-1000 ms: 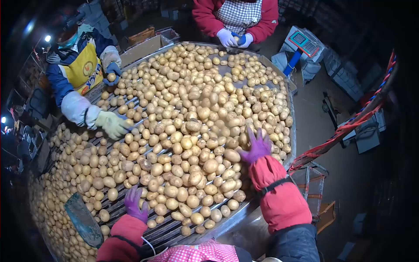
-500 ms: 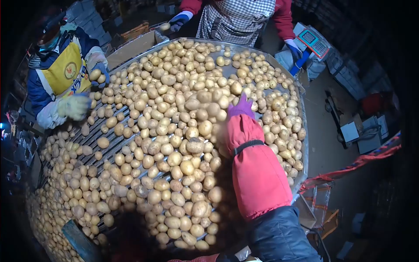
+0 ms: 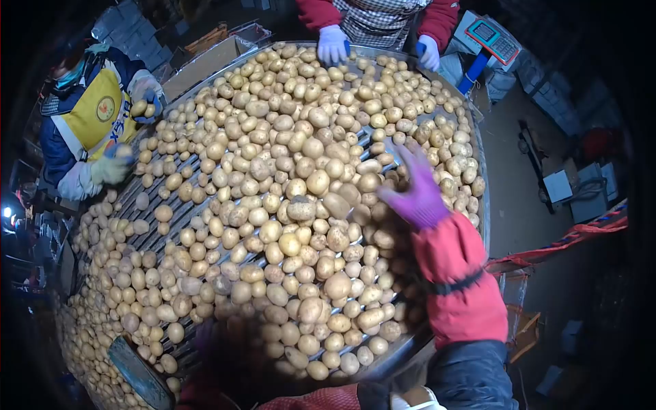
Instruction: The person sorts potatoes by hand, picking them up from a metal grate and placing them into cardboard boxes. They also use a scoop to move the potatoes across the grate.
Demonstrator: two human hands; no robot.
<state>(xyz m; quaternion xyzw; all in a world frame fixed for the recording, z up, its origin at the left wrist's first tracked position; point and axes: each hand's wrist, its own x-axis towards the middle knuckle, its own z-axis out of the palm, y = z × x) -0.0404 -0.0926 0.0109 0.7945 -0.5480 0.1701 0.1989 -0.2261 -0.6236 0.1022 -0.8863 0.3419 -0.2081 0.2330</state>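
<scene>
Leftmost, a co-worker in a yellow apron [image 3: 102,113] had potatoes in one gloved hand [image 3: 152,108], the other glove [image 3: 111,169] low by the table's edge. Nearer me, a worn green board [image 3: 140,372] slanted among the potatoes [image 3: 318,181], which covered most of the slatted table [image 3: 487,225]. My left hand [image 3: 204,333] was a dim purple patch in shadow, and I could not tell whether it gripped anything. Across from me, a person in a checked apron [image 3: 376,24] had one pale glove [image 3: 333,45] at the potatoes and the other by the rim. My right hand [image 3: 417,195], gloved in purple, was released, fingers spread over the right-hand potatoes. Beyond the rim stood a scale display [image 3: 492,41]; farther right ran a red-wrapped bar [image 3: 567,239].
</scene>
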